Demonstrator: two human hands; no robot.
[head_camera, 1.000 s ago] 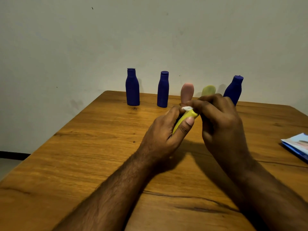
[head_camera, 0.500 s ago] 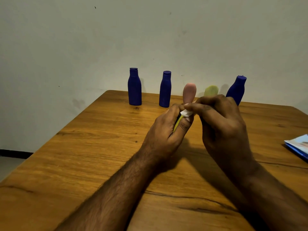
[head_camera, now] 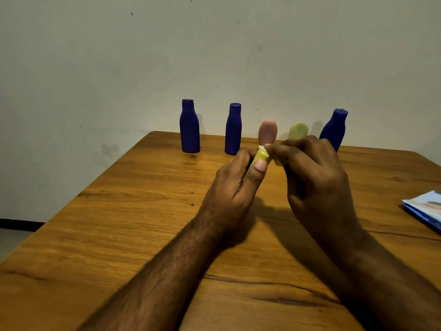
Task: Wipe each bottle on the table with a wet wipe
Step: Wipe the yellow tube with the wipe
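Yellow bottle (head_camera: 259, 156) gripped by left hand (head_camera: 235, 187), right hand (head_camera: 315, 177) pinching wipe (head_camera: 262, 147).

At frame centre we see the left hand (head_camera: 235, 187) gripping a small yellow bottle (head_camera: 259, 157) while the right hand (head_camera: 315, 177) pinches a white wet wipe (head_camera: 262, 147) against its top; five bottles stand behind.

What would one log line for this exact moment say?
left hand: grips yellow bottle | right hand: pinches wet wipe at bottle's top | step: wiping
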